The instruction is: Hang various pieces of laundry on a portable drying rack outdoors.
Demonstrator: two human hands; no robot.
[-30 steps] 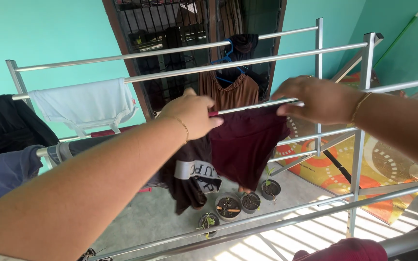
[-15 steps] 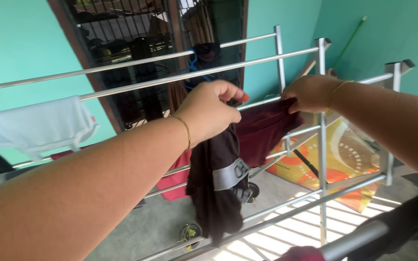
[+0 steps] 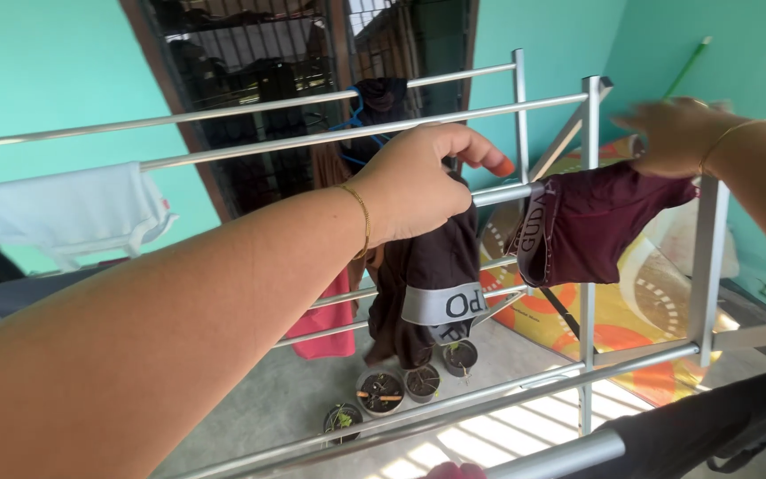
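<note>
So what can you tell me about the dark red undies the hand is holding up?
The maroon underwear looks like soft knit fabric with a grey elastic waistband on its left edge. It hangs spread out beside the metal drying rack, partly in front of an upright post. The right hand grips its top right corner, so it droops and wrinkles below. Dark brown underwear hangs apart, to its left.

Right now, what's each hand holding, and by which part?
Left hand grips the dark brown underwear at its top edge; right hand holds the maroon underwear by its upper edge.

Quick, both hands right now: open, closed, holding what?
Left hand: closed, holding the dark brown underwear.
Right hand: gripping the maroon underwear at the rack rail.
</note>
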